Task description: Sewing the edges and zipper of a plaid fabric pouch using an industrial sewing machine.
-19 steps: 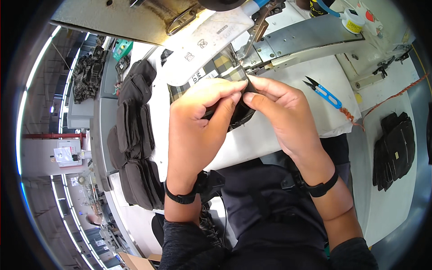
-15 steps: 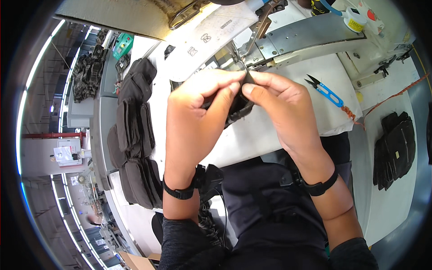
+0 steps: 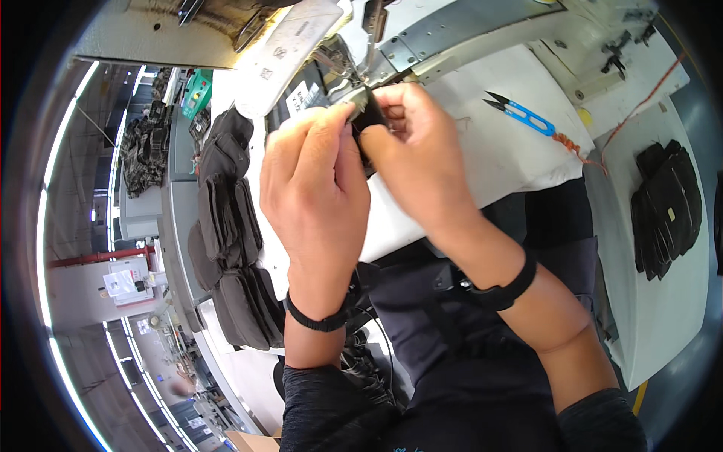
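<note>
A dark fabric piece [image 3: 369,119] is pinched between my two hands, just in front of the needle area of the sewing machine [image 3: 360,74]. My left hand [image 3: 315,169] grips its left edge with bent fingers, and a paler edge shows at the fingertips. On the other side, my right hand [image 3: 422,147] has thumb and fingers closed on the fabric. More dark material with a white label [image 3: 303,96] lies flat beyond my left hand, partly covered by it. Whether it joins the held piece I cannot tell.
Blue-handled thread snips [image 3: 529,117], tied to an orange cord, lie on the white tabletop [image 3: 482,169] to the right. Dark padded pouches [image 3: 226,218] are piled along the left. A stack of dark fabric pieces [image 3: 669,207] rests at the far right.
Both hands and the fabric have turned slightly and shifted left in view. My left hand has rolled so its back shows more. The whole view has also shifted.
</note>
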Motion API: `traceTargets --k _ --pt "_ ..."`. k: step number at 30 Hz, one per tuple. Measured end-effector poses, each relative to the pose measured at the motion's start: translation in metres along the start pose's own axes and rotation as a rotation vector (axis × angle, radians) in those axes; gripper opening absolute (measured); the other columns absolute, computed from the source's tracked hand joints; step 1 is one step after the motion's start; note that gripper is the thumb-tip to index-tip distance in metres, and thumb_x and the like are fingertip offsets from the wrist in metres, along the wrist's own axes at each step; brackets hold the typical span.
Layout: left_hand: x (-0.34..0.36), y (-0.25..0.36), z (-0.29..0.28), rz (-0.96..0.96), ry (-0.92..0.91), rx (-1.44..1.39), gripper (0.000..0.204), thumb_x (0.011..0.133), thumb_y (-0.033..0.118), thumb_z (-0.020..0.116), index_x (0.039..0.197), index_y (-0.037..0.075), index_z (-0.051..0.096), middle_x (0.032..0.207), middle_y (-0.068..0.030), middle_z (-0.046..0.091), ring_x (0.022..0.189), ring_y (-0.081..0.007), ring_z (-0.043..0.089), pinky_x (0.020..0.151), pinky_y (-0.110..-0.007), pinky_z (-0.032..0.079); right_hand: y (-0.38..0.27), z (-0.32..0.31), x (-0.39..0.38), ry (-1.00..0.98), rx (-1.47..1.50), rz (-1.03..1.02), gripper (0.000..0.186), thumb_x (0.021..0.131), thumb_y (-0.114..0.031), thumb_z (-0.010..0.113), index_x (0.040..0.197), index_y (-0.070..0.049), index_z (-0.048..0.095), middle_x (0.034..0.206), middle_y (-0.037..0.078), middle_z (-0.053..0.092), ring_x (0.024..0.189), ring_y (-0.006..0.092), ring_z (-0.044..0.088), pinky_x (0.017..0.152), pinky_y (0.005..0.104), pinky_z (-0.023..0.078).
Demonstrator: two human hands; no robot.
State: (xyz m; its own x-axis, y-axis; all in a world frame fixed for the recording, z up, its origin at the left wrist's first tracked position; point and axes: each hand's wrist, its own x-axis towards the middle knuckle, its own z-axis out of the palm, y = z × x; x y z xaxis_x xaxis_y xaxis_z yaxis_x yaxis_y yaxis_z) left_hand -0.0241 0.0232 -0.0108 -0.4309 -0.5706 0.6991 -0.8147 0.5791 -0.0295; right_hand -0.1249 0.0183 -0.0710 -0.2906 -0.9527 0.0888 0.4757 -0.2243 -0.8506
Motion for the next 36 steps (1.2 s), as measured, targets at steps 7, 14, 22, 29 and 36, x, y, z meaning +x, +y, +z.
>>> traceTargets --k 7,14,22,29,36 --pt "0.007 -0.033 -0.005 0.363 0.021 0.062 0.024 0.082 0.007 0.086 0.105 0.009 0.08 0.098 -0.0028 0.073 0.091 -0.0228 0.069 0.082 -0.037 0.052 0.011 -0.013 -0.027 0.112 -0.403 -0.357 0.029 0.087 -0.001 0.07 0.115 0.001 0.062 0.107 0.019 0.067 0.099 0.0362 0.065 0.088 0.044 0.053" --pt "0.003 -0.027 -0.006 0.321 -0.129 -0.108 0.024 0.082 0.002 0.087 0.105 0.004 0.08 0.098 -0.0077 0.074 0.083 -0.0254 0.071 0.074 -0.036 0.057 -0.005 -0.028 -0.029 -0.099 -0.041 -0.038 0.024 0.096 -0.004 0.068 0.119 0.003 0.073 0.101 0.016 0.076 0.085 0.0192 0.073 0.079 0.0314 0.057" --pt "0.002 -0.024 0.0 0.317 -0.011 -0.131 0.025 0.078 -0.001 0.086 0.102 0.002 0.08 0.096 -0.0084 0.073 0.078 -0.0243 0.07 0.068 -0.034 0.056 -0.013 -0.031 -0.026 -0.187 -0.018 0.049 0.029 0.101 0.006 0.065 0.13 0.006 0.07 0.112 0.006 0.076 0.101 0.0071 0.068 0.09 0.0235 0.056" --pt "0.0 -0.03 0.006 0.292 -0.006 -0.176 0.03 0.076 -0.003 0.086 0.105 0.003 0.081 0.094 -0.0069 0.072 0.079 -0.0231 0.07 0.067 -0.034 0.055 -0.004 -0.029 -0.022 -0.113 0.014 -0.03 0.027 0.1 0.01 0.067 0.127 0.008 0.069 0.118 0.008 0.069 0.107 0.0135 0.069 0.093 0.0263 0.056" --pt "0.013 -0.045 0.014 0.293 -0.03 -0.181 0.026 0.078 0.0 0.085 0.103 0.004 0.08 0.092 -0.0072 0.074 0.075 -0.0247 0.071 0.063 -0.033 0.055 0.0 -0.021 -0.004 -0.097 0.003 -0.007 0.025 0.102 0.004 0.069 0.127 0.005 0.07 0.111 0.006 0.073 0.1 0.0102 0.07 0.09 0.0248 0.056"
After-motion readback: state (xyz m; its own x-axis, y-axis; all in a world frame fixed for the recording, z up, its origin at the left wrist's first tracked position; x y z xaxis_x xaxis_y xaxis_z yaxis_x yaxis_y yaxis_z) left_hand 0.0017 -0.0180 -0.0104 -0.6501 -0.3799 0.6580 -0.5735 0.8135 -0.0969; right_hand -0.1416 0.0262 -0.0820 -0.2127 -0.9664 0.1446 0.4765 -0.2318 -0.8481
